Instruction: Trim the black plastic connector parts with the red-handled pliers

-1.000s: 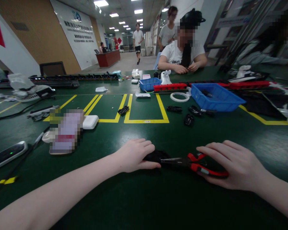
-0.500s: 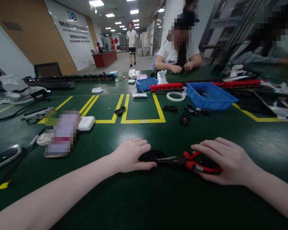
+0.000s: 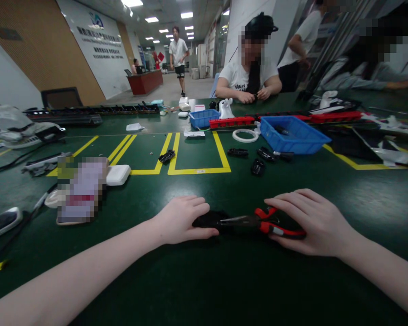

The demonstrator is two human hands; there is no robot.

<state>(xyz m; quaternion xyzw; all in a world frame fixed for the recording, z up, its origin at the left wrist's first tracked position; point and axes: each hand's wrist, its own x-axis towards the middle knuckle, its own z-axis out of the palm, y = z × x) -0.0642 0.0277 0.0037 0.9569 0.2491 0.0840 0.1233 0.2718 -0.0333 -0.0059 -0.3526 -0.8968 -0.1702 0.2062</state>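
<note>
My left hand point(image 3: 187, 221) is closed on a small black part point(image 3: 206, 220) at the middle of the green table, thumb below and fingers above it. Red-handled needle-nose pliers point(image 3: 245, 221) are gripped in my right hand point(image 3: 309, 224), with their jaws pointing left. The jaw tips meet the right end of the black part; whether they grip it cannot be made out. Much of the part is hidden by my left fingers, and its exact kind does not show against the dark table.
Several black pieces point(image 3: 257, 166) lie beyond my hands, near a blue bin point(image 3: 292, 136) and a white ring point(image 3: 245, 135). To the left are a phone point(image 3: 85, 190), a white case point(image 3: 118, 174) and a cable. Across the table sits a person in a cap point(image 3: 248, 81).
The whole view has shifted slightly, so everything sits a little further left. Both hands keep their hold on the part and the pliers. Another person now shows behind the seated one.
</note>
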